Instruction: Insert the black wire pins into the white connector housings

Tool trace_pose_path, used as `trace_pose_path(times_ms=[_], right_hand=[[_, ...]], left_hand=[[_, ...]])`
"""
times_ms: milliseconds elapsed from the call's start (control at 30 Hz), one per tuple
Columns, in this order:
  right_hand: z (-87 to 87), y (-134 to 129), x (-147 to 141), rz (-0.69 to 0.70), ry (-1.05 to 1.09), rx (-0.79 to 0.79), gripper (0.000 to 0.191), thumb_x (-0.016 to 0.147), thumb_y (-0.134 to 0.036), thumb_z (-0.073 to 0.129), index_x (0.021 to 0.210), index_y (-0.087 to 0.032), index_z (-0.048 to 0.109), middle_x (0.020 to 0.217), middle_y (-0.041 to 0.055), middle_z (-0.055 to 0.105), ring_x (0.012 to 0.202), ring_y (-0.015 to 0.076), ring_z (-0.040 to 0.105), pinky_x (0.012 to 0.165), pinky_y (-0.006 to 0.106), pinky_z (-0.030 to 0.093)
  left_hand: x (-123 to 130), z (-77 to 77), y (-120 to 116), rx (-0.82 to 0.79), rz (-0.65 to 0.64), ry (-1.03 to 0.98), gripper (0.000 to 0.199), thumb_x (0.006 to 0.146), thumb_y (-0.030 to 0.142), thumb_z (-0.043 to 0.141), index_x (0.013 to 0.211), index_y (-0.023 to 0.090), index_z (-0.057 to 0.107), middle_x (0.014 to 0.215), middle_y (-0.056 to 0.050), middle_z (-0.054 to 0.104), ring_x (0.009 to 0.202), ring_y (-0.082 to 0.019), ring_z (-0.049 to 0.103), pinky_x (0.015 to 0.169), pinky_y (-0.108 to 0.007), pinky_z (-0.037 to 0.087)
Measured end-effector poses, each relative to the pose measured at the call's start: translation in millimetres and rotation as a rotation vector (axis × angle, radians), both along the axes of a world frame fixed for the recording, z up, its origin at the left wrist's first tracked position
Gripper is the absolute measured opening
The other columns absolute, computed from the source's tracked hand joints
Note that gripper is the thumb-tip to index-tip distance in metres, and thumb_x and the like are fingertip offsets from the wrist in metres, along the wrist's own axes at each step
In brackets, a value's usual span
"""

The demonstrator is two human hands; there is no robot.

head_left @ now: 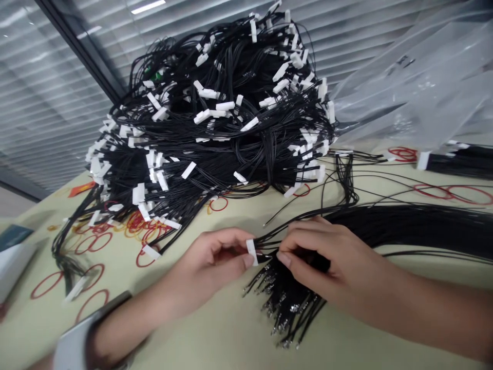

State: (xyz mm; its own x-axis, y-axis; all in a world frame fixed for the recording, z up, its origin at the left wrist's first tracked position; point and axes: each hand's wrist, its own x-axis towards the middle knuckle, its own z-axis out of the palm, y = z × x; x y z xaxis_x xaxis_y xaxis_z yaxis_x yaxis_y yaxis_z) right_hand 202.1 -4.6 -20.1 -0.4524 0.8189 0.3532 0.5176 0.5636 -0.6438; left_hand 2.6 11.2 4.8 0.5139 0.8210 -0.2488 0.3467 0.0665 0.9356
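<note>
Between the thumb and fingers of my left hand (219,262) is a small white connector (251,252), with several black wires running out of its right side. My right hand (323,252) is closed just to the right, its thumb and forefinger pinching a thin black wire (265,258) close to the connector. Beneath my right hand lies a thick bundle of loose black wires (423,226), whose bare metal-tipped ends (285,308) fan out toward the front. Part of the bundle is hidden by my right hand.
A tall heap of black cables (231,139) with white connectors stands behind my hands. Red and yellow rubber bands (142,223) are scattered at the left. A clear plastic bag (416,82) lies at the back right, near another tied cable bundle (458,162). Window blinds (77,67) rise behind.
</note>
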Motion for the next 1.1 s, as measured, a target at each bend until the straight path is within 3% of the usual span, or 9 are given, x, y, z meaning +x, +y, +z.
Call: trace_pose_path(times_ms=[500,1100], right_hand=[[-0.7,1.1,-0.7,-0.005,-0.023,0.024,0.014,0.08,-0.012,0.048,0.07,-0.018,0.055,0.065,-0.0056,0.054,0.061,0.0072,0.045,0.063,0.025,0.029],[-6.2,-1.7,-3.8,0.007,-0.112,0.214,0.014,0.084,-0.015,0.045,0.075,-0.016,0.057,0.068,-0.0019,0.054,0.066,0.0106,0.047,0.064,0.026,0.032]], left_hand=[[0.1,-1.1,1.0,0.035,-0.039,0.022,0.008,0.081,0.021,0.054,0.083,0.014,0.057,0.072,0.001,0.051,0.064,-0.009,0.042,0.056,-0.019,0.033],[3.8,-0.8,-4.4,0.035,-0.032,0.048,0.012,0.08,0.017,0.055,0.09,0.016,0.062,0.074,0.002,0.056,0.066,-0.009,0.047,0.058,-0.018,0.039]])
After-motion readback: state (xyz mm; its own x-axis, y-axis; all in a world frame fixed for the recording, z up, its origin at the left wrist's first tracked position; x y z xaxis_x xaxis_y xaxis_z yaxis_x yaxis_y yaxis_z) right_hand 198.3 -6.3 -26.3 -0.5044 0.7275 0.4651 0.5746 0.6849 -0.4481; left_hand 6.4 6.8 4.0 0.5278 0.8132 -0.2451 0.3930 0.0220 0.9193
